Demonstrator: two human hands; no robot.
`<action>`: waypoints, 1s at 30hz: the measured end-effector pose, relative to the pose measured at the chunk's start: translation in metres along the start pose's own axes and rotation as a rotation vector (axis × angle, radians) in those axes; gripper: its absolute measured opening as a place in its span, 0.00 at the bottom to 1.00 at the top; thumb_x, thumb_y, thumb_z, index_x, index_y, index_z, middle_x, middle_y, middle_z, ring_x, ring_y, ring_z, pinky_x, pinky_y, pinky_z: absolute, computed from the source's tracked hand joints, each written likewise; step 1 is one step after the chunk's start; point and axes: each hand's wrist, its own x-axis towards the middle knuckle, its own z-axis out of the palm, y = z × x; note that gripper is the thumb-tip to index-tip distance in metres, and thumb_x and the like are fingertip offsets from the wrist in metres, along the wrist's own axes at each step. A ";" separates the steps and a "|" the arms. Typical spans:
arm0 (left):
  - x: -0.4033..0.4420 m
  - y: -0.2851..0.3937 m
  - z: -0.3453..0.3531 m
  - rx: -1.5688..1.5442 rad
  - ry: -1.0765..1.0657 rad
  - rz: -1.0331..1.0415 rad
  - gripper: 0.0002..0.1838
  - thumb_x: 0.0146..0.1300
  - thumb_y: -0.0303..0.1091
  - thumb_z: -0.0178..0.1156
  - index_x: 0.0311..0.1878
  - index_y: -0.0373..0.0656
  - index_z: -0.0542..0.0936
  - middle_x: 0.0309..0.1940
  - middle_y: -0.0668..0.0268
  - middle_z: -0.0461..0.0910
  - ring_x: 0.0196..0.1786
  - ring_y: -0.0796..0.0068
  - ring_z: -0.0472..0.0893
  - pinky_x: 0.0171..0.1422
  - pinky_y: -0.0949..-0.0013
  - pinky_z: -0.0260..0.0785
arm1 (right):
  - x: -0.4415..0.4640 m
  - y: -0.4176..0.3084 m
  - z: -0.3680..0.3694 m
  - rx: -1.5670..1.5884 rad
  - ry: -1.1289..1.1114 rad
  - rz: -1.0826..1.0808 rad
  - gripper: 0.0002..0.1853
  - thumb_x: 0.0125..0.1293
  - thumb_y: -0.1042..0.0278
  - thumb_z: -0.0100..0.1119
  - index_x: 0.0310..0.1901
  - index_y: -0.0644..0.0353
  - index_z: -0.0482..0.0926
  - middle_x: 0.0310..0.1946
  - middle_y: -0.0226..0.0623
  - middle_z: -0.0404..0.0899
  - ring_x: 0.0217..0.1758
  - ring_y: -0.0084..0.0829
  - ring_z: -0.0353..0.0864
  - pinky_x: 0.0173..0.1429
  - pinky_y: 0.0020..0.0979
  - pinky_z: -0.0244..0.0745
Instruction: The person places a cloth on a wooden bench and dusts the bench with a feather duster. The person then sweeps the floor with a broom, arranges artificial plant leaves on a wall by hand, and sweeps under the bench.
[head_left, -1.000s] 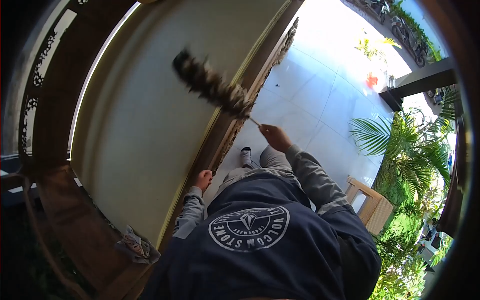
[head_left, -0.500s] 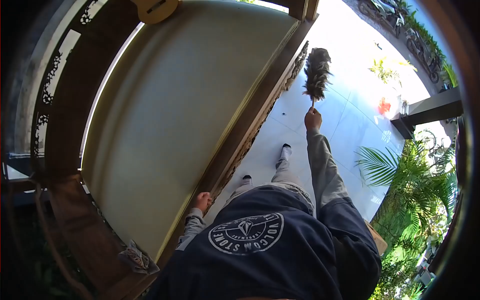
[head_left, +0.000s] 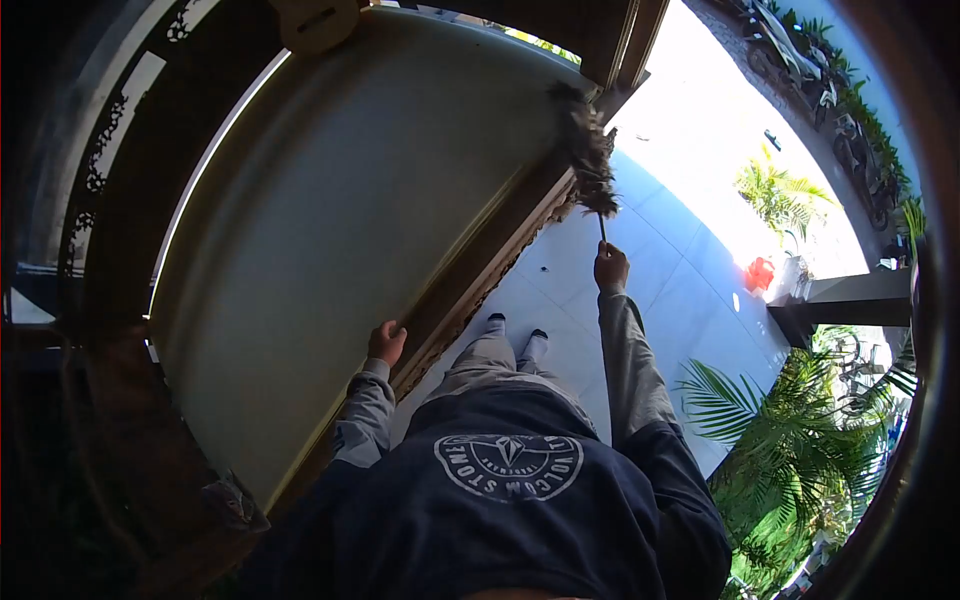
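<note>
The feather duster (head_left: pixel 588 152) is dark brown and shaggy, slightly blurred; its thin handle (head_left: pixel 602 228) sits in the right hand (head_left: pixel 612 268); it tilts leftward over the far end of the wooden edge (head_left: pixel 480 262).

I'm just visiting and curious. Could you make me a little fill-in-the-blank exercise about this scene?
1. The right hand grips a feather ____ by its thin handle.
2. The sleeve at the left hand is coloured ____.
3. The round emblem on the dark sweatshirt reads "VOLCOM ____".
4. Both feet wear ____, without shoes.

Missing words: duster; grey; STONE; socks.
</note>
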 end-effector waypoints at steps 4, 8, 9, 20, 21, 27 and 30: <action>0.001 0.045 -0.015 0.317 -0.067 -0.212 0.31 0.55 0.57 0.48 0.59 0.50 0.64 0.56 0.48 0.63 0.55 0.44 0.66 0.57 0.50 0.60 | 0.013 -0.052 -0.005 -0.047 -0.108 -0.138 0.19 0.66 0.56 0.38 0.34 0.61 0.77 0.28 0.50 0.77 0.36 0.52 0.75 0.38 0.44 0.69; 0.018 0.033 0.036 0.356 -0.120 -0.374 0.40 0.56 0.64 0.40 0.66 0.47 0.53 0.63 0.42 0.50 0.63 0.36 0.53 0.64 0.44 0.48 | -0.002 -0.083 0.003 -0.063 -0.718 -0.696 0.08 0.62 0.69 0.46 0.38 0.58 0.75 0.33 0.48 0.76 0.37 0.48 0.75 0.38 0.39 0.71; 0.026 0.017 0.059 0.474 -0.134 -0.402 0.42 0.56 0.66 0.38 0.66 0.45 0.53 0.64 0.42 0.48 0.65 0.36 0.49 0.65 0.42 0.41 | 0.008 -0.091 -0.004 -0.203 -0.775 -0.766 0.09 0.63 0.67 0.45 0.39 0.57 0.75 0.33 0.48 0.77 0.37 0.48 0.76 0.38 0.40 0.71; 0.072 0.109 0.030 0.495 -0.386 -0.823 0.49 0.55 0.69 0.33 0.64 0.29 0.52 0.65 0.44 0.49 0.67 0.47 0.49 0.66 0.46 0.35 | 0.149 -0.067 0.038 -0.237 -0.407 -0.348 0.12 0.64 0.61 0.41 0.37 0.57 0.73 0.31 0.51 0.77 0.37 0.53 0.76 0.39 0.49 0.70; 0.071 0.107 0.031 0.533 -0.371 -0.786 0.47 0.56 0.68 0.33 0.63 0.31 0.54 0.64 0.45 0.52 0.66 0.47 0.51 0.66 0.48 0.37 | 0.154 -0.069 0.038 -0.323 -0.559 -0.541 0.11 0.64 0.62 0.41 0.37 0.56 0.74 0.30 0.50 0.77 0.34 0.53 0.75 0.36 0.48 0.70; 0.068 0.070 0.058 0.540 -0.245 -0.669 0.37 0.60 0.61 0.35 0.58 0.37 0.66 0.60 0.46 0.60 0.63 0.48 0.58 0.65 0.47 0.43 | 0.237 -0.101 0.084 -0.239 -0.425 -0.453 0.12 0.63 0.62 0.44 0.35 0.59 0.75 0.32 0.49 0.78 0.34 0.47 0.77 0.36 0.42 0.72; 0.055 0.112 0.060 0.643 -0.152 -0.554 0.31 0.62 0.56 0.38 0.57 0.40 0.69 0.58 0.47 0.63 0.63 0.50 0.59 0.66 0.50 0.45 | 0.276 -0.058 0.180 -0.121 -0.563 -0.241 0.10 0.61 0.64 0.46 0.33 0.62 0.73 0.28 0.45 0.73 0.34 0.44 0.75 0.38 0.39 0.71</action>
